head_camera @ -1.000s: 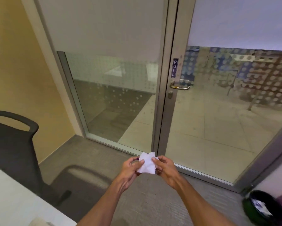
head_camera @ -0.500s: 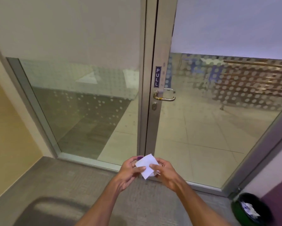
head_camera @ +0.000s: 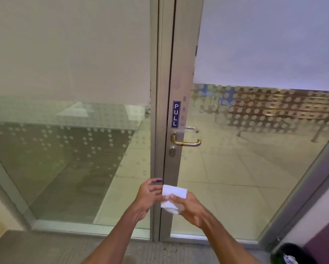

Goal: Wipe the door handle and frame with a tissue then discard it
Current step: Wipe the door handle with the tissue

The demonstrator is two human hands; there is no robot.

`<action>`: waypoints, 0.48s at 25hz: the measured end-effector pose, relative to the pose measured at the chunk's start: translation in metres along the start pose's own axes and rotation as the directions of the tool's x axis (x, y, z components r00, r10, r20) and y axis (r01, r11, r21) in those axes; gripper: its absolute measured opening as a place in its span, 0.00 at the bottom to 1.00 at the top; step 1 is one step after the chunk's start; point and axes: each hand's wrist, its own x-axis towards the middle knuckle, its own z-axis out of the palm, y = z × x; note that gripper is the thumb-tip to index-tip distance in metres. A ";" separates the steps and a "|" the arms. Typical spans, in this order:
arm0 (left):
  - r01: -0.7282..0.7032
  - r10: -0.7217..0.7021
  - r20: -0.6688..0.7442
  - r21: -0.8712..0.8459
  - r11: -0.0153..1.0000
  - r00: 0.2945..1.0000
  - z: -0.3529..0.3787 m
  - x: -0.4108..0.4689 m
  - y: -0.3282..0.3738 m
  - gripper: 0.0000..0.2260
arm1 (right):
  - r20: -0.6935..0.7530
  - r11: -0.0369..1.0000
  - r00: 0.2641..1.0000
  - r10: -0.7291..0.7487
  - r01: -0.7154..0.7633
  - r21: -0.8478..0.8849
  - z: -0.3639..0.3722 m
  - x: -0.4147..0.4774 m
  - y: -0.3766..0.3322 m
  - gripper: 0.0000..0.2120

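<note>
A glass door with a grey metal frame [head_camera: 180, 73] fills the view. Its brass lever handle [head_camera: 186, 142] sits below a blue PULL label [head_camera: 176, 114], with a keyhole [head_camera: 172, 151] underneath. A folded white tissue [head_camera: 173, 197] is held low in front of the frame, well below the handle. My right hand [head_camera: 190, 205] grips the tissue with thumb and fingers. My left hand [head_camera: 148, 195] touches the tissue's left edge, its fingers partly spread.
A fixed glass panel [head_camera: 64, 149] with frosted dots stands left of the door. A black bin [head_camera: 291, 254] with white scraps inside sits on the floor at the bottom right, beside a purple wall. Grey carpet [head_camera: 45, 248] lies underfoot.
The view has moved closer to the door, so the handle appears larger and more central. Both hands have risen with the tissue, which is now folded more compactly in my right hand.
</note>
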 end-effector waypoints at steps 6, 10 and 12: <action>-0.254 0.507 -0.132 0.742 0.620 0.852 0.009 0.096 0.049 0.27 | -0.245 0.986 0.958 -0.148 0.161 0.035 -0.013 0.070 -0.050 0.16; -0.189 0.802 0.077 0.981 0.045 0.592 0.010 0.162 0.102 0.33 | -0.244 0.963 0.932 -0.269 0.266 -0.046 -0.017 0.112 -0.103 0.13; -0.147 0.834 0.151 0.985 -0.085 0.530 0.013 0.187 0.123 0.34 | -0.234 0.951 0.922 -0.309 0.307 -0.049 -0.013 0.122 -0.129 0.12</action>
